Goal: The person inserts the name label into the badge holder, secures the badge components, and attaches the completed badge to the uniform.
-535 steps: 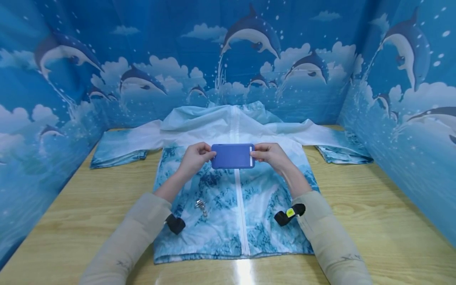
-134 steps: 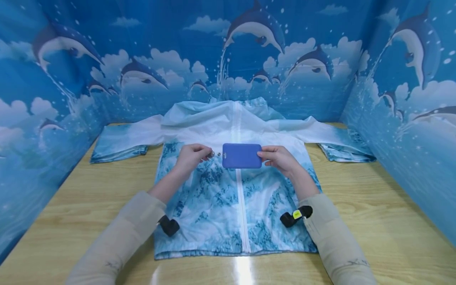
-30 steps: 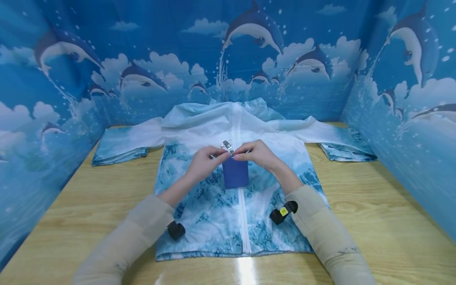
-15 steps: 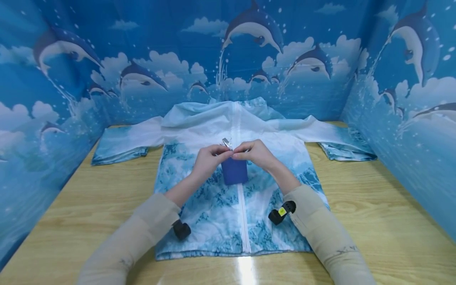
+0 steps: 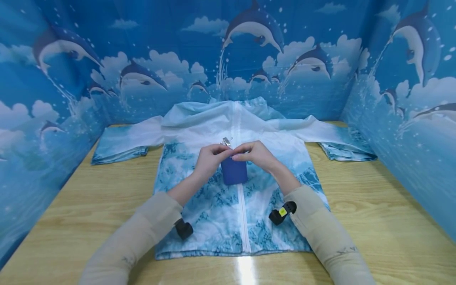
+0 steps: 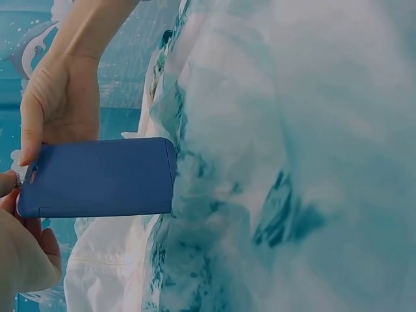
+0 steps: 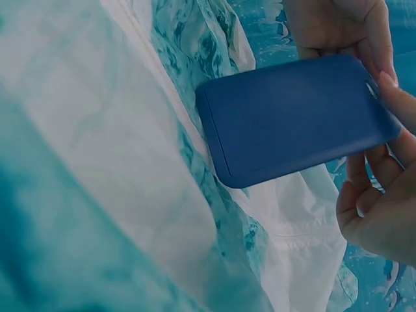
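Observation:
A blue badge holder (image 5: pixel 234 171) hangs upright over the middle of the jacket (image 5: pixel 199 198), its slotted end at the top. A silver badge clip (image 5: pixel 226 141) sticks up above the fingertips. My left hand (image 5: pixel 209 161) pinches the clip's lower part right at the slot. My right hand (image 5: pixel 257 155) pinches the holder's top edge there, thumb in front. In the left wrist view, the fingertips of both hands meet at the slotted end of the badge holder (image 6: pixel 104 179). The right wrist view shows the holder's plain face (image 7: pixel 292 120); fingers partly hide the slot.
The blue-and-white zip jacket lies spread on the wooden table (image 5: pixel 377 213), sleeves (image 5: pixel 345 144) out to both sides. Blue dolphin-print curtains (image 5: pixel 171 47) stand behind and at both sides.
Earlier the holder was held sideways and the clip lay on the jacket; the left hand then picked up the clip. The holder has turned upright. Lately the hands shift only slightly.

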A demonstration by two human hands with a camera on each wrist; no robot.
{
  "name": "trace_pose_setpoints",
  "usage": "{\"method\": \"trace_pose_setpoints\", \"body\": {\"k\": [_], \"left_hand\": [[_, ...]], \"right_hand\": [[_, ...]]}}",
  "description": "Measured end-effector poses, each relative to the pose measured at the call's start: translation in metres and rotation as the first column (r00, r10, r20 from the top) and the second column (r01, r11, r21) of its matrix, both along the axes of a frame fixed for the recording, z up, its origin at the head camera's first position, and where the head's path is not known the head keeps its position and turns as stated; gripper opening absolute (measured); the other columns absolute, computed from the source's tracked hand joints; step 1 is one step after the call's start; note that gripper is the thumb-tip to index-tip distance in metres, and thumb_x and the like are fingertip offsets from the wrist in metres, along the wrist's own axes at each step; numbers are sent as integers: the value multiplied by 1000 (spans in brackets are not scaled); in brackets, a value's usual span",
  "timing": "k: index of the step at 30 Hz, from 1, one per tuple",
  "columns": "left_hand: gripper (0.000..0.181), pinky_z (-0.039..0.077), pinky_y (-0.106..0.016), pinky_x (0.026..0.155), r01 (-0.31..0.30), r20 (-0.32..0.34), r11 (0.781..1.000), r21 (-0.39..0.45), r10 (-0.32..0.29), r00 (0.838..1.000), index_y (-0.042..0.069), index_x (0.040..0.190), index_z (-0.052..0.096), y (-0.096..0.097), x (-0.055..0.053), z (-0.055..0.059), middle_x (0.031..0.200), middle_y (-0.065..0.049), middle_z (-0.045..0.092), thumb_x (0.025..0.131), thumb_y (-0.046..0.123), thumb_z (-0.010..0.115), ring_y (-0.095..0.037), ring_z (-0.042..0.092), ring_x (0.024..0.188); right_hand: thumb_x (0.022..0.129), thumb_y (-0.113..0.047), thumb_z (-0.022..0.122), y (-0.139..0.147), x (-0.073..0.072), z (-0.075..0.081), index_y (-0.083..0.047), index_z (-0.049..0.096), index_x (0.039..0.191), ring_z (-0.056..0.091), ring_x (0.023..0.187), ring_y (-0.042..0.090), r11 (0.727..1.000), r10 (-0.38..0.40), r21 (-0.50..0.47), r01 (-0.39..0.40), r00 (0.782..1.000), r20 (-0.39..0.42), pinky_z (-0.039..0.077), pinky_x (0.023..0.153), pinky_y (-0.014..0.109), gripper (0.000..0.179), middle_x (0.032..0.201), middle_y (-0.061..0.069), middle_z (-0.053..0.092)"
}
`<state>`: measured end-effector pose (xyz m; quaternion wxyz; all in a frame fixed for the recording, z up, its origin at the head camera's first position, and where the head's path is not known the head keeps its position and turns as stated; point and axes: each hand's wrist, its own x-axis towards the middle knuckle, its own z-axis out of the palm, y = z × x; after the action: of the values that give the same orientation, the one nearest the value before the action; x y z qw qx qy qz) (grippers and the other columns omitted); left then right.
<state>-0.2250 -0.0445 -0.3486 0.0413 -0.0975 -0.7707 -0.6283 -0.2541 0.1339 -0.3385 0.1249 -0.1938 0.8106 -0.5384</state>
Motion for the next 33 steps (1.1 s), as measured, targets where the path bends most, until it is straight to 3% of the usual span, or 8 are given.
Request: {"method": "trace_pose_setpoints", "body": {"k": [7,13,18,33], "left_hand": [[22,47,-34,73,-15,5,1000,-27,15,1000,2,95,70,0,0,1,90,-8,65,88,22,65,-19,57,82],[21,47,-33,68,25,-20,997,-66,-27,999,2,95,70,1,1,2,90,-8,66,88,21,65,-19,57,79],[20,49,-33,72,53,-39,996,-74,-56,998,2,96,71,3,2,3,92,-8,67,89,20,64,-19,60,84],[19,46,-28,66,84,-72,991,-104,-92,993,-1,91,70,5,4,7,88,-9,68,89,17,63,-18,58,77]], "right_hand": [[92,-30,59,8,-4,4,-3,61,118,50,111,26,998,-33,-44,35,999,42,33,98,51,37,115,13,59],[93,-33,56,6,-11,9,-4,60,121,50,108,28,998,-54,-37,56,997,49,34,96,51,40,108,14,59],[93,-31,56,2,-12,16,-2,57,125,48,111,27,999,-39,-32,40,998,58,33,97,50,43,121,14,56],[92,-24,59,-4,-8,28,-1,64,112,48,115,26,999,-7,-35,9,998,61,29,101,50,30,115,12,59]]}}
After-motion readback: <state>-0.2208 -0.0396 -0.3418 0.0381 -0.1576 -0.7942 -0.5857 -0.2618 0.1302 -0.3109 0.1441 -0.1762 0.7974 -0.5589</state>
